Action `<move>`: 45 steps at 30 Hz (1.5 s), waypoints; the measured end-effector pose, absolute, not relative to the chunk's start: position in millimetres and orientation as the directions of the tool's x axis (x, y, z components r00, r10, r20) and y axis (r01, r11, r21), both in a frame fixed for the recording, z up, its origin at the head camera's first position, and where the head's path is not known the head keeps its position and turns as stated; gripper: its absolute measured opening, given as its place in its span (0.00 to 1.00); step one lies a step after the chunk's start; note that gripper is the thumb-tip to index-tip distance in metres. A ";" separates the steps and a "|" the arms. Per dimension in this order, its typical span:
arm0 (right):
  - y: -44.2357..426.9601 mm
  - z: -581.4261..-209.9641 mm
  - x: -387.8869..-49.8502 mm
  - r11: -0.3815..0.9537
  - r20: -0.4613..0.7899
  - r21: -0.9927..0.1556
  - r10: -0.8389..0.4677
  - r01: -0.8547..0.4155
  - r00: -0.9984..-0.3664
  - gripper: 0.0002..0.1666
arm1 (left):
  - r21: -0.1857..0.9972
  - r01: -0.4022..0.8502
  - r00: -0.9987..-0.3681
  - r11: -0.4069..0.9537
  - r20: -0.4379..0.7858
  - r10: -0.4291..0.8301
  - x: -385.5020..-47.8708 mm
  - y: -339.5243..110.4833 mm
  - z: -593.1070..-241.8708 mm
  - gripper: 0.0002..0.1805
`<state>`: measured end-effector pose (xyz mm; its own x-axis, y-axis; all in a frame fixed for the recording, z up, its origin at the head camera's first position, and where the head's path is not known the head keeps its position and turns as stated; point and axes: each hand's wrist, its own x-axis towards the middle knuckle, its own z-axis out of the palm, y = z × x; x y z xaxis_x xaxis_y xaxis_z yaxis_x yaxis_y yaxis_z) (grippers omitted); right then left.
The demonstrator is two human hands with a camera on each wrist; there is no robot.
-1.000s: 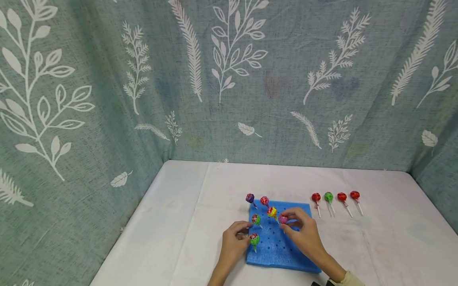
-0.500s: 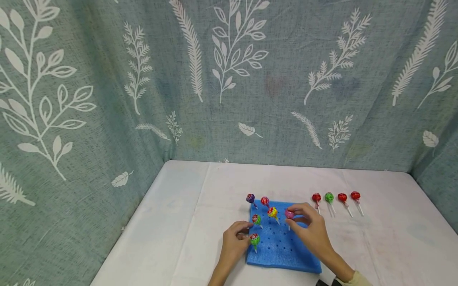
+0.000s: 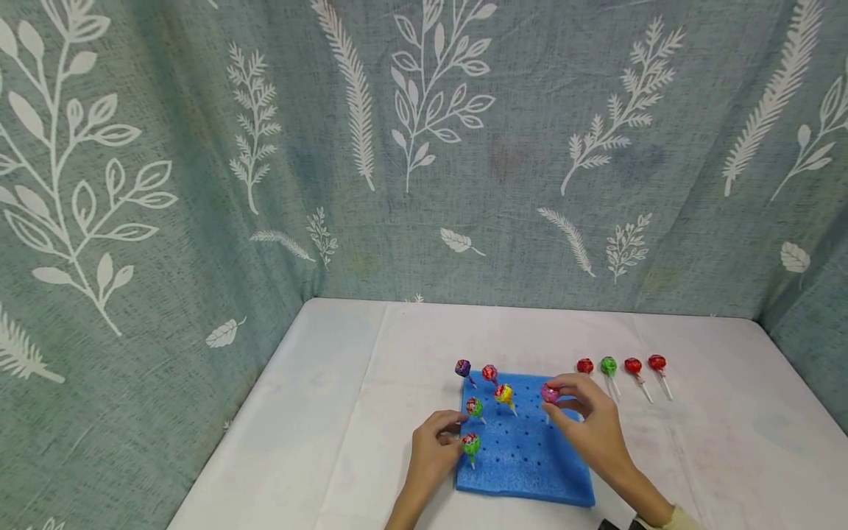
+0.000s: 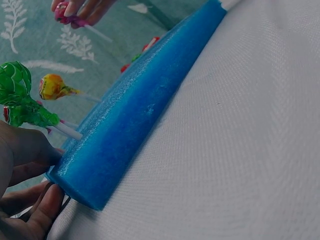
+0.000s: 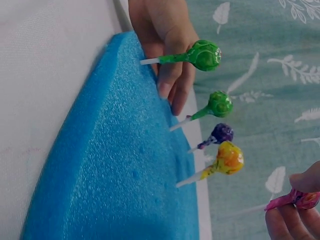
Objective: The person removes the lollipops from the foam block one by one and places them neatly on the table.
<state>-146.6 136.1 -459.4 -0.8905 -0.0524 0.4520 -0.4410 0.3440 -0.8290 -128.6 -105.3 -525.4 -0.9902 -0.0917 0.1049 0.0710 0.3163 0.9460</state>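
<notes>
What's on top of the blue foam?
Two green lollipops, one purple, one pink, one yellow, stuck into the foam. Their stick ends and the corner behind the right hand are hidden.

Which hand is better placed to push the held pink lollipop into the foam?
Probably the right hand: it pinches the pink lollipop over the foam. The left hand grips the foam's left edge.

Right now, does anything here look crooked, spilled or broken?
Nothing stands out: five brightly wrapped round lollipops stand in the blue foam block, four red and green ones lie in a row on the white cloth, and the right hand holds a pink lollipop.
</notes>
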 end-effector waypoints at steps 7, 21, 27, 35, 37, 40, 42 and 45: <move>143.2 -457.1 -145.3 0.343 0.477 -0.817 -0.048 -0.463 -0.877 0.22 | 0.944 0.077 -0.989 0.320 0.112 -0.093 -128.7 -105.1 -525.3 0.24; 148.8 -423.8 -128.9 0.394 0.466 -0.811 -0.014 -0.433 -0.885 0.20 | 0.936 0.088 -0.989 0.341 0.124 -0.086 -128.9 -105.7 -526.3 0.24; 154.4 -423.4 -128.1 0.397 0.471 -0.810 0.001 -0.432 -0.882 0.20 | 0.933 0.082 -0.988 0.351 0.122 -0.091 -129.2 -105.5 -526.3 0.23; 171.2 -450.1 -140.5 0.386 0.471 -0.818 0.026 -0.426 -0.882 0.22 | 0.935 0.087 -0.988 0.343 0.125 -0.091 -129.1 -105.5 -526.7 0.23; 174.1 -453.2 -141.8 0.382 0.477 -0.818 0.033 -0.429 -0.879 0.22 | 0.936 0.088 -0.988 0.340 0.125 -0.090 -128.9 -105.4 -526.5 0.23; 178.2 -456.9 -143.4 0.373 0.496 -0.813 0.044 -0.447 -0.867 0.22 | 0.937 0.083 -0.989 0.339 0.120 -0.092 -128.6 -105.2 -526.2 0.23; 181.7 -458.8 -144.3 0.382 0.503 -0.807 0.043 -0.451 -0.863 0.22 | 0.937 0.080 -0.989 0.340 0.118 -0.093 -128.8 -105.1 -526.0 0.23; 187.4 -459.4 -145.5 0.406 0.506 -0.797 0.044 -0.447 -0.862 0.22 | 0.937 0.079 -0.988 0.339 0.118 -0.095 -129.1 -105.1 -525.8 0.24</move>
<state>-145.5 187.4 -459.4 -0.8617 0.0445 0.5055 -0.4466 0.4065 -0.7971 -129.1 -105.1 -525.8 -0.9885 -0.0949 0.1178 0.0792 0.3393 0.9373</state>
